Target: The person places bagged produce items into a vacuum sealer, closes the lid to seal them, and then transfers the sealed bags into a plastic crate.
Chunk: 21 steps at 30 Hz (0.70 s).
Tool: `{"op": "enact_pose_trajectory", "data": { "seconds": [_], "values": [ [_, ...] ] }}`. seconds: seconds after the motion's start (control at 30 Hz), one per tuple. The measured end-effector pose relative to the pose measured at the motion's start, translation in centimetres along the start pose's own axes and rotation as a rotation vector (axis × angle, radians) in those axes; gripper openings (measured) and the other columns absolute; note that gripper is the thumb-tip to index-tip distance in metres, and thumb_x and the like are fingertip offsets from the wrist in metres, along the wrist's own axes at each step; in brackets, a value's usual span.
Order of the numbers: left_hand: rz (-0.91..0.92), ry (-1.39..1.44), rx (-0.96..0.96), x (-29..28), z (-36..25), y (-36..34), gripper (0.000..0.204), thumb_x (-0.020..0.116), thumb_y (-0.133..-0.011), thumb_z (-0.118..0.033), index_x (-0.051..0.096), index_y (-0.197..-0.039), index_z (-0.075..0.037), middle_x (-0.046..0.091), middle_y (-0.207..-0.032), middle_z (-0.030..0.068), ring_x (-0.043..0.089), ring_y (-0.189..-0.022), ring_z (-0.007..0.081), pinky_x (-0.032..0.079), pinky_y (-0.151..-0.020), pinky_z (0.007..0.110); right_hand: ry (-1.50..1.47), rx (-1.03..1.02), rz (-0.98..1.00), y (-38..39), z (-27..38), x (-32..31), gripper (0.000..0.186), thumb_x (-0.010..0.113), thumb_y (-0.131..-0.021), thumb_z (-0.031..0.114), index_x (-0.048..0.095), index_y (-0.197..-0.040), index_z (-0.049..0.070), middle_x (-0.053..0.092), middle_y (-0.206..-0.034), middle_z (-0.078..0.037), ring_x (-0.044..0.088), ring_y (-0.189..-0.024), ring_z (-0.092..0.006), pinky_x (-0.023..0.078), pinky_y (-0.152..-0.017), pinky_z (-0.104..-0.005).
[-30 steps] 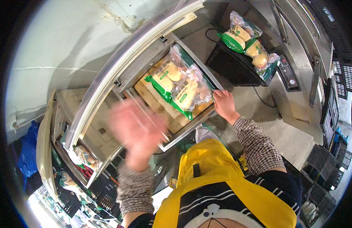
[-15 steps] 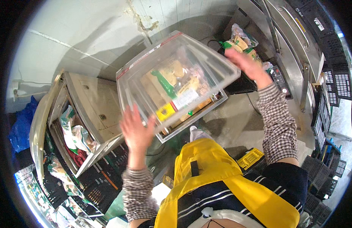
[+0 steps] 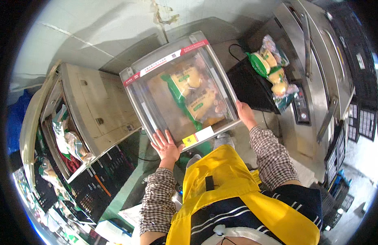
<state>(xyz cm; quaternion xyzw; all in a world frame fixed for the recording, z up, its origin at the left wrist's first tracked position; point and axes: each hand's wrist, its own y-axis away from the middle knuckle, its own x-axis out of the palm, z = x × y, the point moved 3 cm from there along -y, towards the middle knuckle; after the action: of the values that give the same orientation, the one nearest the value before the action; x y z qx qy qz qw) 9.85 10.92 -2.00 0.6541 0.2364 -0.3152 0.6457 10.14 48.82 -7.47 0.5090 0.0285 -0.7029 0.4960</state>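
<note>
A vacuum sealer with a clear lid (image 3: 154, 104) stands in front of me, its lid lowered onto the metal body. Through the lid show plastic packs of pale yellow food (image 3: 203, 104) with green printing. My left hand (image 3: 167, 149) lies with spread fingers on the lid's near left corner, next to a yellow label (image 3: 190, 140). At the near right corner, my right hand (image 3: 246, 115) rests against the lid's edge, fingers stretched out and partly hidden by the angle. Neither hand holds anything.
To the right, several food packs (image 3: 274, 71) lie by a steel machine (image 3: 321, 53) with a small control panel (image 3: 302, 107). On the left stands another sealer (image 3: 97, 104) with its lid raised and bags (image 3: 68, 136) inside. Black crates (image 3: 105, 179) sit below it.
The clear lid has come down from its tilted, raised position onto the sealer body. My right hand has moved down toward me to the near right corner; my left stays near the left corner.
</note>
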Motion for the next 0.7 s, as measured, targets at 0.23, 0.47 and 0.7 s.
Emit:
{"op": "enact_pose_trajectory", "data": {
  "seconds": [0.23,0.47,0.7],
  "values": [
    [-0.003,-0.032,-0.005,0.3,0.0,-0.3,0.109,0.058,-0.078,-0.064,0.003,-0.150,-0.003,-0.013,-0.153,0.0271,-0.013,-0.140,0.0458,-0.005,-0.109,0.062,0.150,0.083,-0.069,0.1,1.5,1.0,0.065,0.024,-0.098,0.053,0.063,-0.092,0.001,0.063,-0.100,-0.022,0.059,-0.092,-0.0401,0.046,-0.079,-0.0505],
    [-0.031,-0.047,-0.045,-0.9,-1.0,-0.3,0.104,0.058,-0.077,-0.066,0.010,-0.151,-0.011,-0.008,-0.155,0.0214,-0.009,-0.143,0.0390,-0.004,-0.110,0.061,0.132,0.048,-0.025,-0.1,3.3,-0.9,0.057,0.026,-0.099,0.045,0.060,-0.097,-0.001,0.062,-0.100,-0.025,0.057,-0.095,-0.0415,0.046,-0.081,-0.0497],
    [-0.546,0.165,-0.194,0.5,-2.8,3.0,0.085,0.070,-0.072,-0.044,0.034,-0.143,-0.013,0.022,-0.151,0.0175,0.021,-0.139,0.0367,0.019,-0.111,0.056,0.065,-0.117,-0.044,-1.2,1.9,1.3,0.062,0.027,-0.100,0.042,0.060,-0.092,-0.010,0.063,-0.088,-0.030,0.058,-0.086,-0.0461,0.045,-0.073,-0.0513]
  ]
}}
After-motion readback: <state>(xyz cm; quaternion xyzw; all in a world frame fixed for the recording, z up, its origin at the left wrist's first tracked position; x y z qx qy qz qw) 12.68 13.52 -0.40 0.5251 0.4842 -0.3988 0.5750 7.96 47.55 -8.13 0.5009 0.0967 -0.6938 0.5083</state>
